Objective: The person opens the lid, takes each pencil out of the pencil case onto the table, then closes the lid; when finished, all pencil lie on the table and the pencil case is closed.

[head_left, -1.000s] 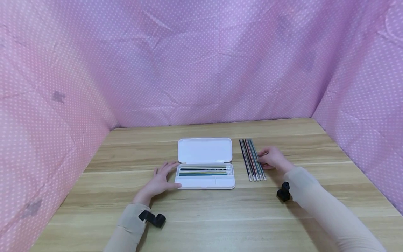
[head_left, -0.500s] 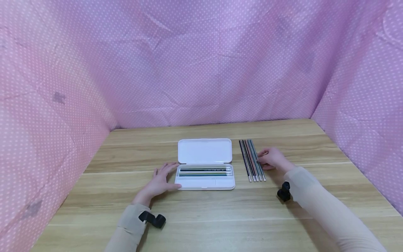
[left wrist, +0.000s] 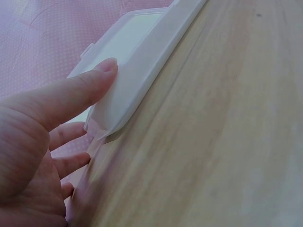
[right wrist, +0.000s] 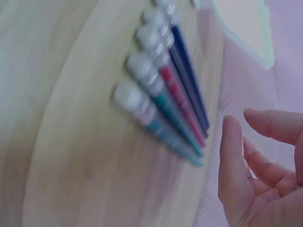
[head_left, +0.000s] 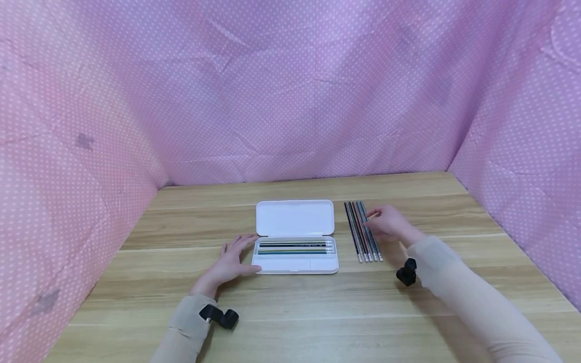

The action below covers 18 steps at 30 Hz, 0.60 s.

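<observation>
Head: the left grip (head_left: pixel 230 262) spreads at the left end of the white case (head_left: pixel 281 261); the right grip (head_left: pixel 388 222) hangs over the pencils (head_left: pixel 358 232). Left wrist: thumb touching the case. Right wrist: fingertips apart, pencils near.

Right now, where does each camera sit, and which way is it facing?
Head: on the person's head, facing forward and down at table, case and loose pencils; left hand, right hand and sleeves show.
Left wrist: on that wrist, facing the case's edge; left thumb and fingers show.
Right wrist: on that wrist, facing the loose pencils, blurred; part of the right hand shows.
Shared: head and left wrist show case and left hand; head and right wrist, loose pencils and right hand.
</observation>
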Available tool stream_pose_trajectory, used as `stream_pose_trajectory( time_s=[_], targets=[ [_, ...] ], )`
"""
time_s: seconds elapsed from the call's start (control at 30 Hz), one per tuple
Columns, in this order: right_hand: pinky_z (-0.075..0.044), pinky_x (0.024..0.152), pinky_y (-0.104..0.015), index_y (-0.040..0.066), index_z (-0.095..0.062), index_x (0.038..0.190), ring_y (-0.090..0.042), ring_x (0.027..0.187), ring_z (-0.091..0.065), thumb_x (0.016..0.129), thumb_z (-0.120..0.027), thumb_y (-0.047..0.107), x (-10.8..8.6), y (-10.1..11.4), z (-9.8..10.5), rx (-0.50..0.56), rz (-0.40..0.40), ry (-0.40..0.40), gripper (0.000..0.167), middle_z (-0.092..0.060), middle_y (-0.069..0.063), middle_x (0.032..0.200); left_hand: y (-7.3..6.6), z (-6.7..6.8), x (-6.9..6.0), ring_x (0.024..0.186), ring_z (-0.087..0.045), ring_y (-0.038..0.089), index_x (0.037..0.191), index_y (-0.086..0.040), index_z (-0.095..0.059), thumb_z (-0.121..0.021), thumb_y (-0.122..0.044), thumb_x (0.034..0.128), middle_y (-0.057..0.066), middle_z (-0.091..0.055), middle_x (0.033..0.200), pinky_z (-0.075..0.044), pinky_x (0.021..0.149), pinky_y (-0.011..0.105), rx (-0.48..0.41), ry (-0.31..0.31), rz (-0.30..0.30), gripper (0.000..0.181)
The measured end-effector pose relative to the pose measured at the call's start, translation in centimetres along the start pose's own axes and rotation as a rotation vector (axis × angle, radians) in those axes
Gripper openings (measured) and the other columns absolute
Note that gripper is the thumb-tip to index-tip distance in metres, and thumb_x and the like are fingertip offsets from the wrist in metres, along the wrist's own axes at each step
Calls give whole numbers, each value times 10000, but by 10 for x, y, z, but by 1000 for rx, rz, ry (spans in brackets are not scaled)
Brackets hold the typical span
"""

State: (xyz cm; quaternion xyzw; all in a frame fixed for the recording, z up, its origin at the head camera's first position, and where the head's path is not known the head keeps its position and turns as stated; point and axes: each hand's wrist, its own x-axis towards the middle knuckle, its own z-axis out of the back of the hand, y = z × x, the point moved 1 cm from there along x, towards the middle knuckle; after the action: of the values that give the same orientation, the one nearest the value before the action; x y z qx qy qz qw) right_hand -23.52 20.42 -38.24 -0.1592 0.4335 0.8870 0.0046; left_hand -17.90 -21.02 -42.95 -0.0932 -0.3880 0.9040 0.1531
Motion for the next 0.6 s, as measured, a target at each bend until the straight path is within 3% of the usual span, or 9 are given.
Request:
stream_pose_trajectory(
  time_s=[0.27, 0.6],
  targets=[
    [-586, 737, -346, -64, -522, 1233, -259, 892, -610, 879, -623, 76, -9, 31, -20, 38, 64, 48, 394, -563, -106, 920, 1, 0, 1, 1428, -47, 442, 1440, -120, -386, -790, -288, 750, 166, -290, 1524, 111, 1091, 639, 8, -3, 3, 817],
    [-584, 727, -401, -47, -589, 1152, -156, 746, -562, 848, -660, 79, -12, 54, -45, 40, 156, 102, 337, -542, -44, 837, 2, 0, 2, 1427, -53, 442, 1438, -123, -388, -788, -289, 751, 159, -295, 1523, 109, 1093, 638, 17, -5, 2, 812]
  ],
)
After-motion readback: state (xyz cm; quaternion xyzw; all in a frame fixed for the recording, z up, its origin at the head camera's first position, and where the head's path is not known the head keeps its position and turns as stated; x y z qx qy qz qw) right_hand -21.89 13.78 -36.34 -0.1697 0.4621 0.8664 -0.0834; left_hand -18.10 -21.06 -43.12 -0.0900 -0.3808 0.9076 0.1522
